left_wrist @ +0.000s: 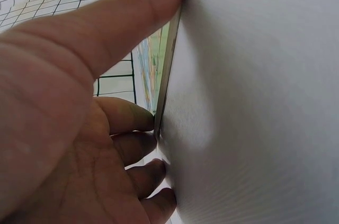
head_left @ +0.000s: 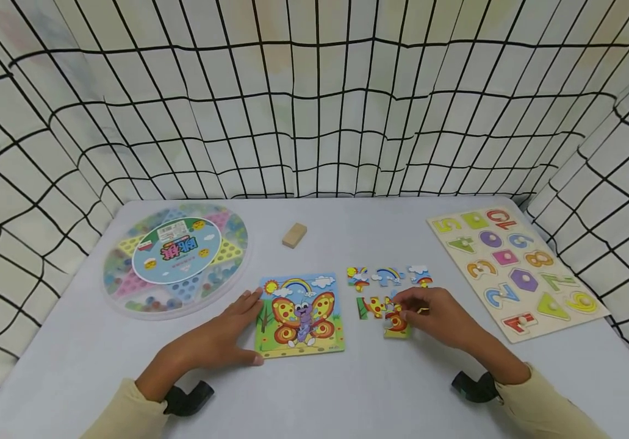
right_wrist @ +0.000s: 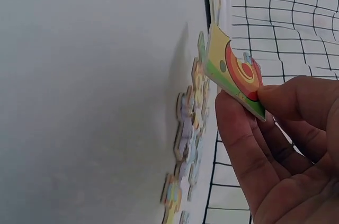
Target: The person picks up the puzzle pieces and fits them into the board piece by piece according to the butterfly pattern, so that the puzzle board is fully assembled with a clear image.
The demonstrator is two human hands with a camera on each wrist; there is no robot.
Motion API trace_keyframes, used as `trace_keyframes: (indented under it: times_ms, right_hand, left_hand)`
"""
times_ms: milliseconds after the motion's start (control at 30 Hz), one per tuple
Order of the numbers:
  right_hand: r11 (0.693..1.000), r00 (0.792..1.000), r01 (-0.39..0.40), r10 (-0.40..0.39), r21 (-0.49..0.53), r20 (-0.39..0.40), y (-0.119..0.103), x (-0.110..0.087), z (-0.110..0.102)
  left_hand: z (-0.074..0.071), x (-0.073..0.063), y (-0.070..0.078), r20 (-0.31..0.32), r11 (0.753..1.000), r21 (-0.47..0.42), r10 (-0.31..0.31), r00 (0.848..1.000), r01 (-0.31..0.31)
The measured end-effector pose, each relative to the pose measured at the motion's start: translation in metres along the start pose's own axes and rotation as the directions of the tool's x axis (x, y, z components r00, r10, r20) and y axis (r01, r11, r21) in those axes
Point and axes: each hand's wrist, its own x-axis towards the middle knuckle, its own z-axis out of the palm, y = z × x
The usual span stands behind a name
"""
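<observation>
A square butterfly puzzle board [head_left: 300, 317] lies flat in the middle of the table. My left hand [head_left: 219, 336] rests at its left side, with thumb and fingers spread along the edge; the left wrist view shows fingertips [left_wrist: 143, 142] against that edge. To the right of the board, my right hand [head_left: 442, 316] pinches a puzzle piece [right_wrist: 233, 70] with a red-and-yellow swirl and a green border. The piece is tilted, raised off the table. Beyond it lie loose pieces: a sun piece [head_left: 355, 274], a rainbow piece [head_left: 388, 277] and a cloud piece [head_left: 418, 274]. My right fingers partly hide some pieces.
At the left lies a round Chinese checkers set [head_left: 177, 256] in clear plastic. A small wooden block [head_left: 294, 235] sits behind the board. On the right is a number-and-shape board [head_left: 517, 274]. Black netting [head_left: 316, 122] surrounds the white table [head_left: 319, 402].
</observation>
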Motion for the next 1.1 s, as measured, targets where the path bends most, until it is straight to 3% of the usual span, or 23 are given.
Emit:
trace_keyframes:
  times_ms: [167,467,867,1100]
  right_hand:
    - [0.999,0.999,0.042,-0.042,-0.031,0.009,-0.006,0.008,0.001]
    - [0.999,0.997,0.031,-0.033,0.028,0.066,-0.017,0.02,0.016]
    - [0.995,0.99,0.086,-0.091,0.044,0.108,-0.033,0.033,0.034]
    - [0.992,0.983,0.111,-0.117,0.055,0.138,-0.04,0.042,0.044]
  left_hand:
    - [-0.001,0.002,0.001,0.001,1.0,0.002,0.005,1.0,-0.005]
    - [0.002,0.003,-0.001,0.004,1.0,0.002,-0.011,1.0,0.011]
    - [0.004,0.002,-0.003,0.014,1.0,-0.005,-0.011,1.0,0.011]
    - [0.002,0.001,-0.005,0.069,0.998,0.046,0.044,0.997,-0.047]
